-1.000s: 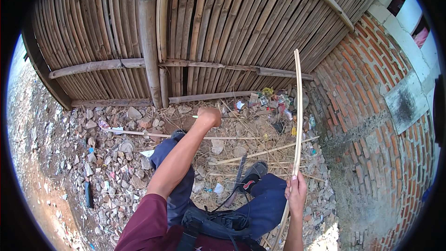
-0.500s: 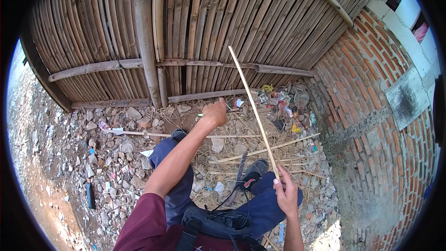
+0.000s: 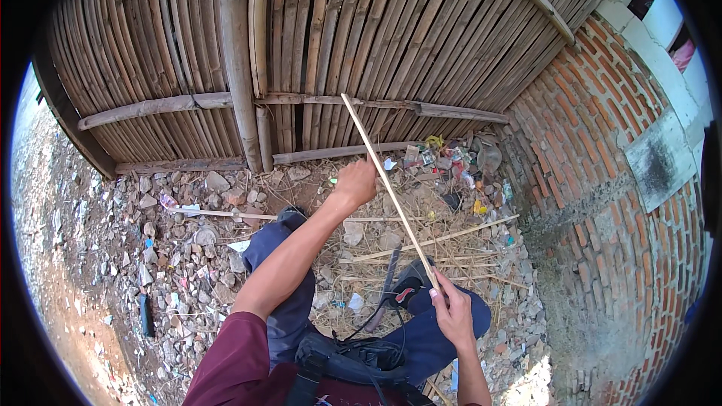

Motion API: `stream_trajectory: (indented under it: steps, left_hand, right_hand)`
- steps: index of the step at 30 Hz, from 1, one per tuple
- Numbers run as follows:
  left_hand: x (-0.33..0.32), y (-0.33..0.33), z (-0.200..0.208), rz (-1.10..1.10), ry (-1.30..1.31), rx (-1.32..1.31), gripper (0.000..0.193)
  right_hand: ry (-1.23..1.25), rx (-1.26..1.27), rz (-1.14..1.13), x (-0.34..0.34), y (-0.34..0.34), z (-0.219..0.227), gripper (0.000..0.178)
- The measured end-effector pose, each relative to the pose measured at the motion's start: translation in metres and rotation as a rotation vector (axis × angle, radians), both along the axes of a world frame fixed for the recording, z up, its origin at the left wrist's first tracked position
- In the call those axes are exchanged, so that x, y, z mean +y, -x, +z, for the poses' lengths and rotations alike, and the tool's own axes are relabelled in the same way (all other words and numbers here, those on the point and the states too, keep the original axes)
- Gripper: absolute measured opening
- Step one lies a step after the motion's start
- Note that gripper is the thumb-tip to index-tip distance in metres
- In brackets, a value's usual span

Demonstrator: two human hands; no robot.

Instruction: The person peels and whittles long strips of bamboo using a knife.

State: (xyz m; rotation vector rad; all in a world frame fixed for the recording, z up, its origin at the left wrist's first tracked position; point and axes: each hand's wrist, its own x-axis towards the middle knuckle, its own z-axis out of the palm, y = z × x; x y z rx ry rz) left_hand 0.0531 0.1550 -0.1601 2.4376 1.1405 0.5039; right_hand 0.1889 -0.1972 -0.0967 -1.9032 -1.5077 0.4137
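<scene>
A long pale bamboo strip [image 3: 391, 195] slants up and away to the left across the middle. My right hand [image 3: 453, 312] is closed on its near end, with the thumb along it, above my bent knee. My left hand [image 3: 356, 183] is a closed fist at the strip's left side, farther along its length. It is close against the strip; whether it touches cannot be made out. A small green tip [image 3: 333, 180] shows at the left of this fist, but the rest of what it may hold is hidden.
Beyond my hands stands a bamboo-slat wall [image 3: 353, 37], and a brick wall [image 3: 587, 165] is at the right. Several cut strips [image 3: 436, 240] lie on stony ground around my shoe [image 3: 412, 280]. Litter [image 3: 459, 165] is heaped in the corner; a dark cylindrical object [image 3: 145, 316] lies left.
The bamboo strip has swung left, its far tip dropping slightly toward me. My right hand has moved a little left with it. My left fist has shifted slightly right, up to the strip.
</scene>
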Motion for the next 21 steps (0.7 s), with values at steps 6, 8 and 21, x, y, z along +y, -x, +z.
stream_trajectory:
  steps: [6,8,21]
  left_hand:
    - [0.001,-0.003,0.005,0.057,0.122,-0.142,0.045]
    - [0.006,-0.006,0.003,0.072,0.165,-0.179,0.042]
    - [-0.004,-0.006,0.043,-0.029,1.334,-1.133,0.076]
  right_hand:
    - [0.089,0.035,-0.187,-0.003,-0.012,0.011,0.041]
    - [0.102,0.069,-0.168,-0.001,-0.012,0.016,0.041]
    - [0.284,0.769,0.044,0.013,-0.035,0.012,0.043]
